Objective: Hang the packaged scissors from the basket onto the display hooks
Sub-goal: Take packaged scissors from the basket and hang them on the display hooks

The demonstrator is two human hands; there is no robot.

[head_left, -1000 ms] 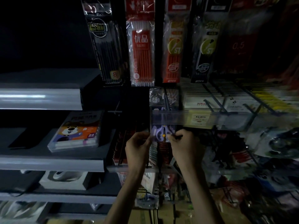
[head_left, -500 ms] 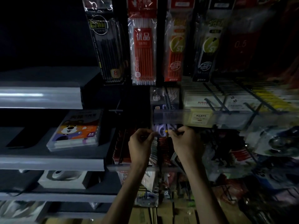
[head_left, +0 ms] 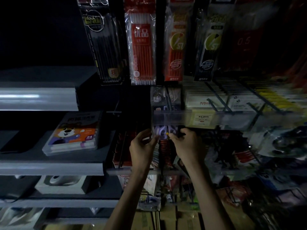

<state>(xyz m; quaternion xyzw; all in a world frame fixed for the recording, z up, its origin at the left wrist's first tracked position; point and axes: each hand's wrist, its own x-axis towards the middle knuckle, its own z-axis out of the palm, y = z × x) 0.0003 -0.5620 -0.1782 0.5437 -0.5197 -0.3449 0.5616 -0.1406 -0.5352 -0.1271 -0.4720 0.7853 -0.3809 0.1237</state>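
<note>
A packaged pair of scissors (head_left: pixel 162 132) with pale purple handles and a small yellow dot shows between my two hands, just under a clear price rail (head_left: pixel 169 119). My left hand (head_left: pixel 141 146) pinches the package's left edge. My right hand (head_left: pixel 187 144) pinches its right edge near the yellow dot. The package's lower part is hidden behind my fingers. The hook it sits at is too dark to make out. The basket is not in view.
Refill-pen packs (head_left: pixel 143 47) hang in a row above. A marker box (head_left: pixel 74 131) lies on the grey shelf (head_left: pixel 49 168) at left. Wire hooks (head_left: pixel 219 103) with boxed goods fill the right. More hanging packs (head_left: pixel 164 150) sit below my hands. The scene is dim.
Both hands have risen a little with the scissors package, bringing it up close under the clear price rail. The grip on its two edges is the same.
</note>
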